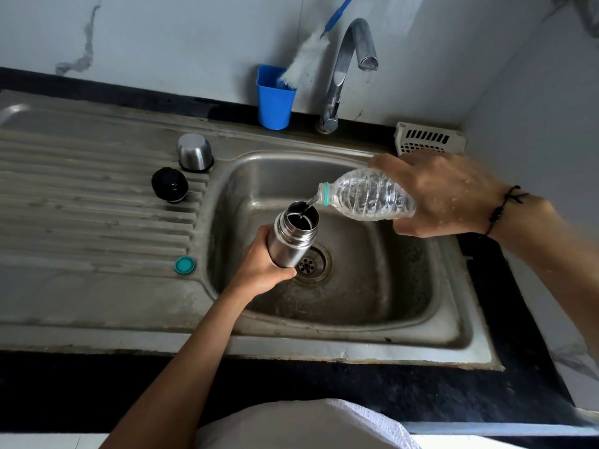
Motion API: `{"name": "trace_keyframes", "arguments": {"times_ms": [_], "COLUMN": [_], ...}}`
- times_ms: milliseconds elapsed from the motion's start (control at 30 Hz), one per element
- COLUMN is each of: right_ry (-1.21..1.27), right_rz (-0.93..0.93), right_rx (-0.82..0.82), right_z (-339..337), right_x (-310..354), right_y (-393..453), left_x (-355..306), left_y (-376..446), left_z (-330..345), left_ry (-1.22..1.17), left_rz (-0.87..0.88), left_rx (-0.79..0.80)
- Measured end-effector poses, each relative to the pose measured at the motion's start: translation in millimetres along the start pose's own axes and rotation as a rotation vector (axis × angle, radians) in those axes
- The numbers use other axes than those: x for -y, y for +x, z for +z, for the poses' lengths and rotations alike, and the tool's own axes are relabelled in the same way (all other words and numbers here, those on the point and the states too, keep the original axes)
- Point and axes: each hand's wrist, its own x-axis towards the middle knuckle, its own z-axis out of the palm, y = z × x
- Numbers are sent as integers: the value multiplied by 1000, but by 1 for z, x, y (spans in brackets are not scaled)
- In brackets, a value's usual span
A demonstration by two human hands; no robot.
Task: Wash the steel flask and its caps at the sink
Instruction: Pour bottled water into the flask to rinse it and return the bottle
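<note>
The steel flask (291, 238) stood open and tilted over the sink basin (372, 286), above the drain (309, 264). The left hand (262, 267) gripped its lower body, fingers curled around it. The right hand (444, 196) held a clear plastic bottle (366, 194), fingers wrapped around it, and a thin stream of water ran into the flask mouth. On the drainboard (81, 196) stood the steel cap (195, 152), the black stopper (169, 185) just beside it, and a teal bottle cap (185, 264) nearer the basin.
</note>
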Motion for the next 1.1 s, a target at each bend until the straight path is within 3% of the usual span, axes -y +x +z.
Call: {"name": "trace_keyframes", "arguments": {"times_ms": [1100], "right_ry": [-26], "right_rz": [0], "right_rx": [-3], "right_z": [-7], "right_x": [-1], "right_y": [0], "left_x": [1], "left_y": [2], "left_z": [0], "left_ry": [6], "left_rz": [-6], "left_rx": [-14]}}
